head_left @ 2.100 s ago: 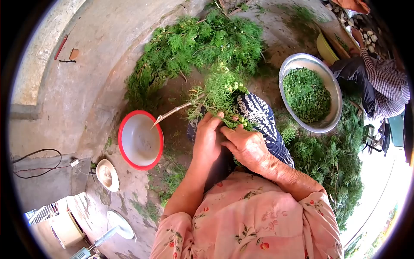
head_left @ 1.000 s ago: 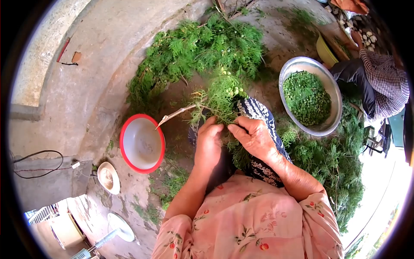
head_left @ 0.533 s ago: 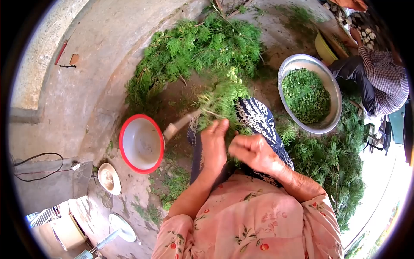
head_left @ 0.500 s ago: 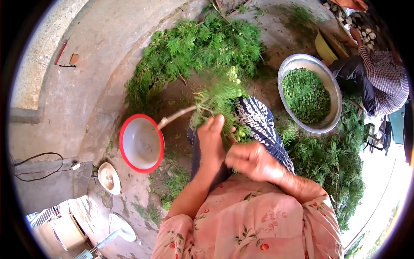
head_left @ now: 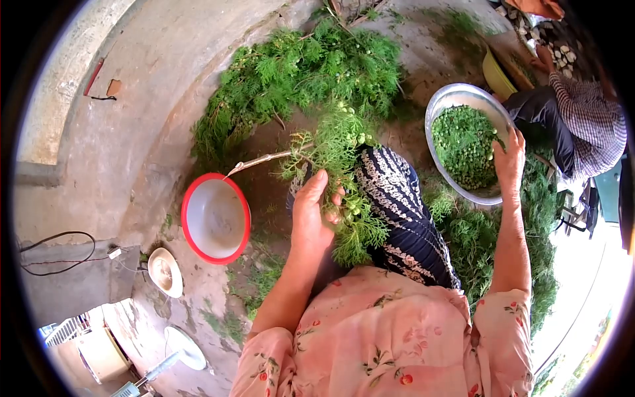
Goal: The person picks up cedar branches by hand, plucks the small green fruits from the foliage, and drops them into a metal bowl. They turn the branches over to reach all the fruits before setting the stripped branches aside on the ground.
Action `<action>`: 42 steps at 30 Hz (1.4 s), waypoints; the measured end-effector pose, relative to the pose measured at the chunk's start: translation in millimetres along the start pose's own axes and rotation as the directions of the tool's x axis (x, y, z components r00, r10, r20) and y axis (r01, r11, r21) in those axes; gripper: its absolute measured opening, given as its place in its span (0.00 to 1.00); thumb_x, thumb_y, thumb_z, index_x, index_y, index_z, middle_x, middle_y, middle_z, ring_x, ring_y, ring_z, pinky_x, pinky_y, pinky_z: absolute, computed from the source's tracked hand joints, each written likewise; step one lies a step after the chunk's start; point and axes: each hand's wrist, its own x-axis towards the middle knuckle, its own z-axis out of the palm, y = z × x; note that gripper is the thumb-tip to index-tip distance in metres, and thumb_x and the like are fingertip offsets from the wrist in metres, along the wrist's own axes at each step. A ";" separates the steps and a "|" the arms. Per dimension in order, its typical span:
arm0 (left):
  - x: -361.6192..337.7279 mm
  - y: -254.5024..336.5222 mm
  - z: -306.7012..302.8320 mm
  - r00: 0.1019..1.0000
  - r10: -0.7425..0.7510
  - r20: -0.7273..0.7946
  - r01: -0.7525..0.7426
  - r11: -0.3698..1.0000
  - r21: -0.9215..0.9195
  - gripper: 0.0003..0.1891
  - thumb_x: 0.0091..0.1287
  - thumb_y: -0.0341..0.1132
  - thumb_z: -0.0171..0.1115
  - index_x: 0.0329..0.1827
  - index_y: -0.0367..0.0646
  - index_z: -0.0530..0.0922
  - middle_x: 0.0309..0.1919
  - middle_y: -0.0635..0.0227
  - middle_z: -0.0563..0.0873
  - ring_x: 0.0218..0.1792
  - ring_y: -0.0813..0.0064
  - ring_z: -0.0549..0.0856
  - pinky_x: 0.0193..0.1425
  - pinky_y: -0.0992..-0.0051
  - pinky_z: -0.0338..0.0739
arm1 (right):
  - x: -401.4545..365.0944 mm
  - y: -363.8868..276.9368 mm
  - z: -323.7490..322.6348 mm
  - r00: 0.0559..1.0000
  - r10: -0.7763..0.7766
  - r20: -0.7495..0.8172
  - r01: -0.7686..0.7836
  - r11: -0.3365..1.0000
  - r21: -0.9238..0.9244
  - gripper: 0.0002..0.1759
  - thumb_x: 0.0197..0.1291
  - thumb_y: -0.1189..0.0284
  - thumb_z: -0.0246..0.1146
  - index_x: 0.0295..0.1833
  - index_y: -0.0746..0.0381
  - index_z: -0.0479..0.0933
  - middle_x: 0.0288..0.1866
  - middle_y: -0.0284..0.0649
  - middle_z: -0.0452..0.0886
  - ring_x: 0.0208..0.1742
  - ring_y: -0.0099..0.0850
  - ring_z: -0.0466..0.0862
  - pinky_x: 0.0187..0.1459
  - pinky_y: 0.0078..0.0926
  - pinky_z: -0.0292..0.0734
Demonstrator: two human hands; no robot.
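Observation:
A leafy green branch (head_left: 340,142) with small round green fruits is gripped in my left hand (head_left: 313,210), above my lap. Its bare woody stem points left toward the rim of a red-rimmed white bowl (head_left: 247,225). My right hand (head_left: 509,160) is over the right edge of a large metal basin (head_left: 452,90), its fingers closed near the green fruits (head_left: 463,142) inside. Whatever those fingers hold, if anything, is too small to make out.
A heap of cut branches (head_left: 297,73) lies ahead, and more greenery (head_left: 503,245) lies below the basin. A co-worker in a checked shirt (head_left: 592,122) sits at the right beside a yellow-green bowl (head_left: 497,76). A pale hat-like object (head_left: 165,272) and a fan (head_left: 185,347) stand lower left.
My right hand has moved from beside the branch, out to the right, to the metal basin. My left hand still holds the branch and has shifted slightly left.

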 end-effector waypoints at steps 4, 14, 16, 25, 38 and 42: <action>1.2 -4.1 0.3 1.000 0.002 -0.014 -0.002 1.000 -0.003 0.10 0.62 0.42 0.61 0.39 0.47 0.74 0.26 0.69 0.79 0.21 0.85 0.73 0.11 0.89 0.59 | -11.7 -47.8 -25.0 0.929 0.165 0.331 -0.331 0.768 0.548 0.09 0.55 0.75 0.61 0.42 0.62 0.80 0.37 0.41 0.83 0.37 0.28 0.82 0.41 0.23 0.76; 6.8 -7.5 -1.5 0.998 0.050 0.030 -0.049 0.998 -0.037 0.11 0.62 0.43 0.62 0.33 0.45 0.74 0.21 0.71 0.77 0.17 0.85 0.71 0.11 0.87 0.59 | -67.0 -214.3 -59.6 0.766 -0.531 0.361 -0.139 0.412 0.901 0.18 0.44 0.75 0.69 0.42 0.64 0.75 0.36 0.48 0.77 0.39 0.46 0.78 0.39 0.34 0.75; 3.7 -3.6 -1.8 0.998 0.051 0.040 -0.050 0.998 -0.041 0.10 0.62 0.41 0.62 0.31 0.45 0.75 0.20 0.72 0.77 0.17 0.85 0.71 0.12 0.87 0.59 | -64.0 -216.1 -60.3 0.770 -0.534 0.349 -0.128 0.408 0.904 0.14 0.44 0.76 0.69 0.39 0.64 0.77 0.35 0.46 0.78 0.37 0.42 0.79 0.38 0.32 0.75; 1.7 -1.2 0.0 0.999 0.044 -0.010 -0.044 0.999 -0.023 0.10 0.62 0.41 0.61 0.31 0.45 0.75 0.20 0.70 0.76 0.14 0.86 0.68 0.12 0.87 0.58 | -67.3 -218.8 -61.6 0.677 -0.450 0.582 -0.480 0.329 0.813 0.10 0.50 0.78 0.66 0.40 0.66 0.77 0.34 0.44 0.78 0.35 0.32 0.80 0.39 0.25 0.74; 6.5 -8.6 -10.7 0.996 0.030 0.090 -0.018 0.991 -0.131 0.13 0.62 0.45 0.61 0.33 0.45 0.73 0.14 0.75 0.68 0.08 0.84 0.60 0.10 0.84 0.56 | -90.5 -221.0 -46.4 0.576 -0.366 0.731 -0.802 -0.082 0.591 0.07 0.61 0.76 0.56 0.43 0.67 0.75 0.33 0.31 0.77 0.38 0.18 0.72 0.42 0.18 0.70; 3.1 -7.7 -5.1 1.000 -0.018 0.001 0.018 0.950 -0.311 0.14 0.63 0.47 0.58 0.32 0.45 0.73 0.14 0.77 0.67 0.08 0.84 0.60 0.09 0.84 0.55 | -84.9 -220.4 -57.3 0.296 -0.346 0.890 -0.923 -0.345 0.172 0.07 0.61 0.71 0.58 0.44 0.60 0.74 0.32 0.30 0.75 0.35 0.20 0.72 0.34 0.20 0.69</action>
